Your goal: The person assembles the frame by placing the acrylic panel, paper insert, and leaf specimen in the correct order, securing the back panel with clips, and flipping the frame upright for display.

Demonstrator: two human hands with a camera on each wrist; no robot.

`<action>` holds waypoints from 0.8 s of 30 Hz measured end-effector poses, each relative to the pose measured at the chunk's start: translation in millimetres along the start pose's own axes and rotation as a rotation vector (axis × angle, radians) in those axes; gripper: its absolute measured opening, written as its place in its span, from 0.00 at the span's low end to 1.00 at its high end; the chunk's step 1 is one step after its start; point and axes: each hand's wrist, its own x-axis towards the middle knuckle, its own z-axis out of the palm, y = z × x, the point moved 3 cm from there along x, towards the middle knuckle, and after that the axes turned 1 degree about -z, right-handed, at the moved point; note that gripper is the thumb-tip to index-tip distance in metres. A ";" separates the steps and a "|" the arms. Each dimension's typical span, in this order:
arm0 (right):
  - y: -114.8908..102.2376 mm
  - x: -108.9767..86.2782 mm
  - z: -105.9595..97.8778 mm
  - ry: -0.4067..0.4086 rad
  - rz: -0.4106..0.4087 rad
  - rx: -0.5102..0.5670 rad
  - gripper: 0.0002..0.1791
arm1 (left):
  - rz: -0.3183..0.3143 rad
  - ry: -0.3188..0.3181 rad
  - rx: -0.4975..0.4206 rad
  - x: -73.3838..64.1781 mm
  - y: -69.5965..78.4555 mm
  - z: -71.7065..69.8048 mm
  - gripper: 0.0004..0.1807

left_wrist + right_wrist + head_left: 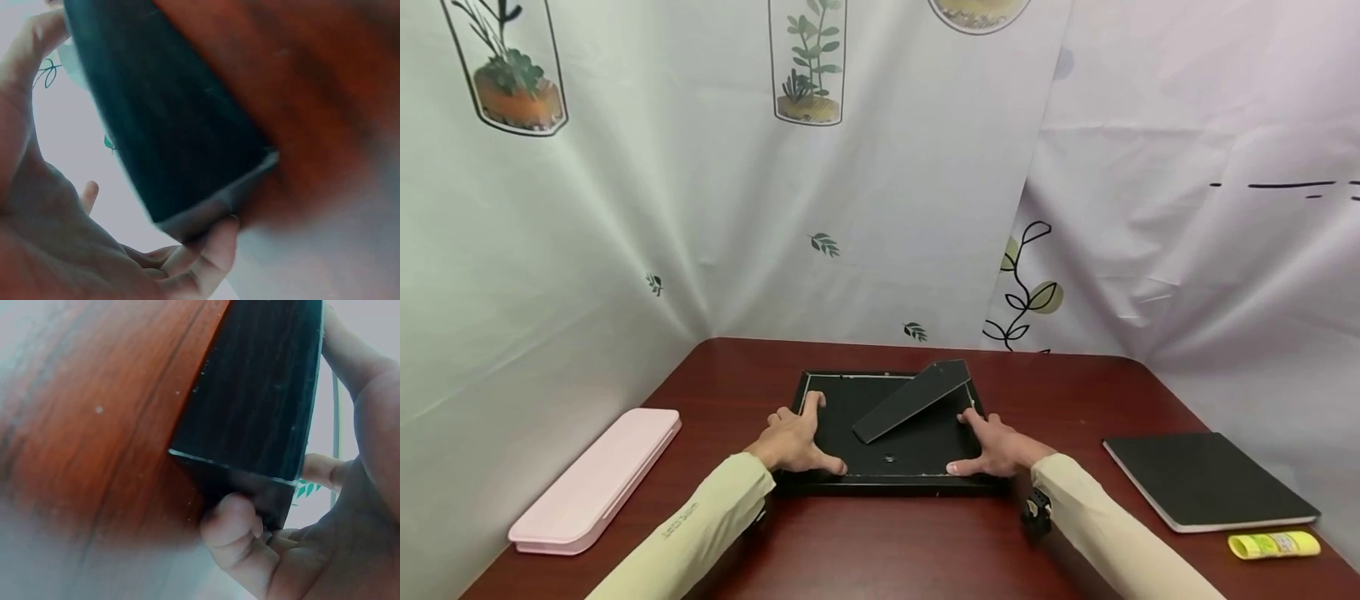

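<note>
A black picture frame [865, 396] lies back side up in the middle of the table, its easel stand [913, 402] slanting across the backing. My left hand [797, 437] holds the left side, with the thumb on the near edge. On the opposite side, my right hand [1000, 446] grips the frame in the same way. The left wrist view shows a corner of the frame [169, 119] with curled fingertips [219, 250] against its end. Similarly, fingers [234, 525] press another corner of the frame [256, 394] in the right wrist view.
A pink case [597, 479] lies on the left of the dark red table [895, 550]. To the right are a black notebook [1206, 479] and a small yellow cylinder [1273, 545]. A white curtain [880, 208] with plant prints hangs behind and around the table.
</note>
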 end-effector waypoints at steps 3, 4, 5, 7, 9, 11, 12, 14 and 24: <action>1.3 0.2 0.6 -0.001 0.003 0.008 0.54 | -0.024 -0.016 0.018 1.3 1.6 -0.4 0.59; 1.5 0.2 1.0 -0.004 0.003 0.010 0.54 | -0.030 -0.023 0.021 1.5 1.5 -0.2 0.59; 1.6 0.3 1.3 -0.009 0.005 0.012 0.55 | -0.038 -0.031 0.024 1.4 1.2 -0.2 0.60; 1.5 0.6 0.6 -0.012 0.004 0.007 0.56 | -0.036 -0.040 0.028 2.1 0.6 -0.7 0.61; 2.0 0.7 -1.5 -0.017 -0.005 0.007 0.56 | -0.016 -0.048 0.027 3.5 0.3 -1.8 0.62; 3.3 1.5 -3.3 -0.032 -0.028 0.045 0.54 | -0.005 -0.056 0.040 4.0 -1.5 -3.6 0.62; 5.2 1.8 -4.2 -0.042 -0.041 0.072 0.53 | -0.004 -0.064 0.046 4.2 -2.8 -3.7 0.62; 12.0 2.1 -7.2 -0.072 -0.052 0.174 0.50 | -0.002 -0.082 0.055 4.0 -4.9 -3.1 0.63; 32.5 27.1 -32.0 0.119 0.018 0.352 0.19 | 0.012 -0.128 0.085 6.0 -9.0 -11.1 0.66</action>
